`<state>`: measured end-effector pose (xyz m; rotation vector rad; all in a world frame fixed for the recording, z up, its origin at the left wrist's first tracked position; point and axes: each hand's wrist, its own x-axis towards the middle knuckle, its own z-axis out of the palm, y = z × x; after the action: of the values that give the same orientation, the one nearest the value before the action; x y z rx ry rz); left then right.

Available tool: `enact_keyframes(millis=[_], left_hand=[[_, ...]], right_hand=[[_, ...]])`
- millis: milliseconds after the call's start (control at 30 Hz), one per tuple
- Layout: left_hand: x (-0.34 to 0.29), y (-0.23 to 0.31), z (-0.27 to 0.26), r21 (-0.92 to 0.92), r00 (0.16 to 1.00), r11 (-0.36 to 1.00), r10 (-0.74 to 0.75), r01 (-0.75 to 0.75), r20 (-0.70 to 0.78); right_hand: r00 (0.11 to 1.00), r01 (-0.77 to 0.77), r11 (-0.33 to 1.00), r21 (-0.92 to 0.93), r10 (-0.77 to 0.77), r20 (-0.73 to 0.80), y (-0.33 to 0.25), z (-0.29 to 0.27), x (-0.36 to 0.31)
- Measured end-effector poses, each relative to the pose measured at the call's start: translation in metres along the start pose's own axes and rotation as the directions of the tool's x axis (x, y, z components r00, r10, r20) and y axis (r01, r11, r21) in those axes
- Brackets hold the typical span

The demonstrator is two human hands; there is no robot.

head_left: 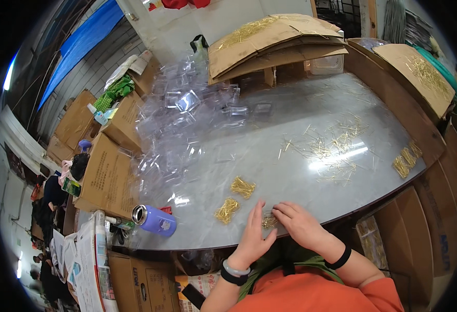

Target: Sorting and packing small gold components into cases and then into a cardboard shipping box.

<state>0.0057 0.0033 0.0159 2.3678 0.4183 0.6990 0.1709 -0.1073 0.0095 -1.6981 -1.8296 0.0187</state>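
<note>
A small bundle of thin gold wire pins (269,221) lies on the table near its front edge, between my two hands. My left hand (250,240) stands on edge along the bundle's left side, fingers stretched out and thumb apart. From the right, my right hand (302,227) reaches over with fingers extended, its fingertips against the bundle's upper right side. Part of the bundle is hidden by the fingers. Just left and beyond are two more gold pin bundles, one nearer (227,210) and one farther (243,187).
Loose gold pins (338,143) are scattered across the right of the grey table (270,138). More bundles (407,159) sit at its right edge. Clear plastic boxes (176,119) pile up at left, near a purple bottle (154,220). Cardboard (280,49) with pins stands at the back.
</note>
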Motion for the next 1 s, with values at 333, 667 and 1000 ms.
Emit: enact_keyframes(millis=[333, 667, 1000], left_hand=[[-0.021, 0.017, -0.002, 0.257, 0.958, 0.932, -0.208, 0.255, -0.196], [-0.001, 0.017, 0.015, 0.154, 0.983, 0.975, -0.143, 0.16, -0.118], [-0.005, -0.006, -0.103, 0.178, 0.857, 0.875, -0.367, 0.449, -0.362]], right_hand=[[0.997, -0.019, 0.999, -0.034, 0.016, -0.078, 0.0, -0.006, -0.008], [0.993, -0.056, 0.998, -0.013, 0.055, -0.106, 0.006, -0.006, -0.011], [0.982, -0.106, 0.992, -0.071, 0.094, -0.163, 0.006, -0.003, -0.015]])
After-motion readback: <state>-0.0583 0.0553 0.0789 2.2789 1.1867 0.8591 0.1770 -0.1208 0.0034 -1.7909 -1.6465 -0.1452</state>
